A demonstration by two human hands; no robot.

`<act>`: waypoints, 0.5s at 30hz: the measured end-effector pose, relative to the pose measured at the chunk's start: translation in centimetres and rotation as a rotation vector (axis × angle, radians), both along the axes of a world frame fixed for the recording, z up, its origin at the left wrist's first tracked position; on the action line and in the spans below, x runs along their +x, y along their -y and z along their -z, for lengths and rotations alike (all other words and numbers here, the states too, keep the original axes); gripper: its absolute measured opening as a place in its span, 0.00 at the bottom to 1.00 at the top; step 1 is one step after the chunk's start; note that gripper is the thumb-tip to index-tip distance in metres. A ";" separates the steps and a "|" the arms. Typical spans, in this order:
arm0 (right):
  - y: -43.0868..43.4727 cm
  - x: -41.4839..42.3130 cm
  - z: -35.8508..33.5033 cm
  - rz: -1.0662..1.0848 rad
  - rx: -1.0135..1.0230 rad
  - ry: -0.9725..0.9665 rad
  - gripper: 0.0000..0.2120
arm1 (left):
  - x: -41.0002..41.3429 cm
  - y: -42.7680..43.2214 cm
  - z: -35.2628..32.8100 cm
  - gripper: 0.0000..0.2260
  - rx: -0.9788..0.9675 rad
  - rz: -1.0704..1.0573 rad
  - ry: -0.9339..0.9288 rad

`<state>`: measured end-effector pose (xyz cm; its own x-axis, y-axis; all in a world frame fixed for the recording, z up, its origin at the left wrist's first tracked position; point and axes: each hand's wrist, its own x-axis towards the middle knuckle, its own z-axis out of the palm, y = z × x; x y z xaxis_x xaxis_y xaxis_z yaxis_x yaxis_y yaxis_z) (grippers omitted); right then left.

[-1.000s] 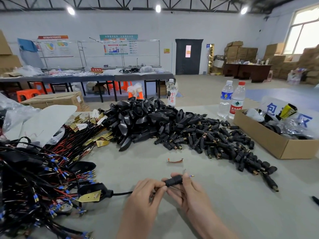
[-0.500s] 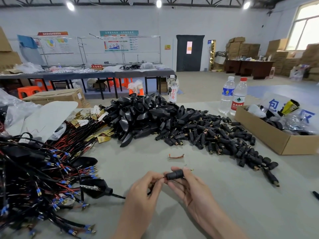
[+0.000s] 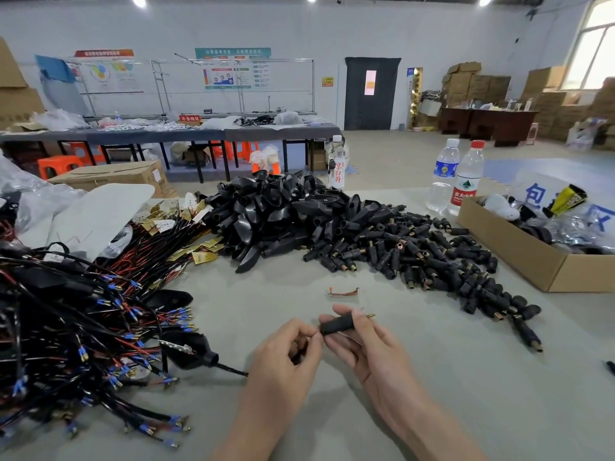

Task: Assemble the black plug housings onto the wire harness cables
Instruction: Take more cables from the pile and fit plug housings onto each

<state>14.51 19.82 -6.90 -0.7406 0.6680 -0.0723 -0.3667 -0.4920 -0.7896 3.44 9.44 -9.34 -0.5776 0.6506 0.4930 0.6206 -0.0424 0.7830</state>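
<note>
Two hands work at near centre of grey desk (image 3: 466, 394). R hand (image 3: 376, 354): fingers curled round short black cylindrical plug housing (image 3: 336, 324), held approx. horizontal just above desk; brass tip (image 3: 371, 316) protrudes from its right end. L hand (image 3: 286, 364): thumb and forefinger pinch thin black cable (image 3: 233, 370) at housing's left end. Cable runs left to tangled black-and-red wire harness bundle (image 3: 83, 327). Loose heap of black plug housings (image 3: 416, 257) lies far of hands; small copper clip (image 3: 344, 292) between heap and hands. Brown cardboard box (image 3: 519, 254) at far right.
</note>
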 end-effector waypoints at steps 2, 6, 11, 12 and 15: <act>-0.2 0.1 0.0 0.006 -0.013 -0.004 0.15 | 0.0 0.1 0.0 0.06 0.002 -0.013 -0.041; -0.5 0.2 -0.1 0.006 -0.049 -0.014 0.16 | -0.4 0.2 0.4 0.03 -0.019 -0.029 -0.012; -0.2 0.0 0.1 -0.068 -0.036 0.031 0.17 | -0.5 0.1 0.7 0.05 -0.053 -0.033 -0.027; -0.2 0.0 0.1 -0.082 -0.024 0.042 0.18 | -0.5 0.0 0.6 0.05 -0.047 -0.041 -0.008; -0.4 0.0 0.0 -0.105 0.016 0.079 0.19 | -0.6 0.0 0.4 0.06 -0.023 -0.053 0.037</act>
<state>14.54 20.22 -6.93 -0.7991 0.5885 -0.1229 -0.2502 -0.5115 -0.8220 2.81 9.41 -9.78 -0.6290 0.6293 0.4565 0.5925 0.0078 0.8055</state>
